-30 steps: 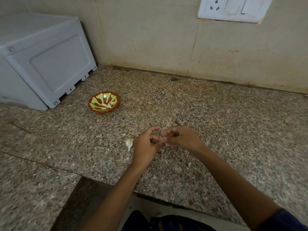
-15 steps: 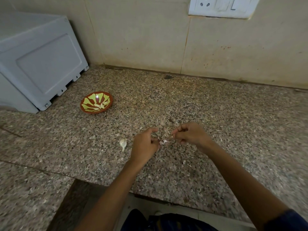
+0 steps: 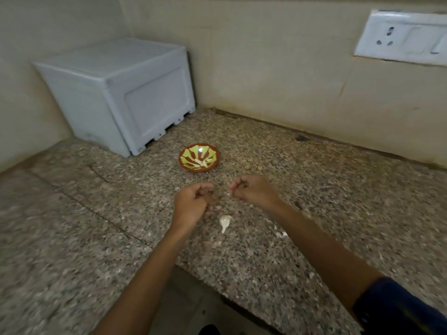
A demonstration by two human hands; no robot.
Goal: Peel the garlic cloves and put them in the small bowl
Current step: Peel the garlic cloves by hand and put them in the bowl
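Two hands peel garlic over a granite counter (image 3: pixel 314 189).

The left hand (image 3: pixel 191 206) has its fingers curled; what they hold is hidden. The right hand (image 3: pixel 254 192) pinches a pale skin scrap (image 3: pixel 228 189). An unpeeled clove (image 3: pixel 224 223) lies between the wrists; the small bowl (image 3: pixel 199 157) sits just beyond the hands.

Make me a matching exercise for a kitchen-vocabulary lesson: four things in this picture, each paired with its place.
1 small bowl
2 garlic clove
3 white box
4 socket plate

a on the wall, upper right
b on the counter, between the forearms
c in the far left corner
d on the counter, beyond both hands

Pairs: 1-d, 2-b, 3-c, 4-a
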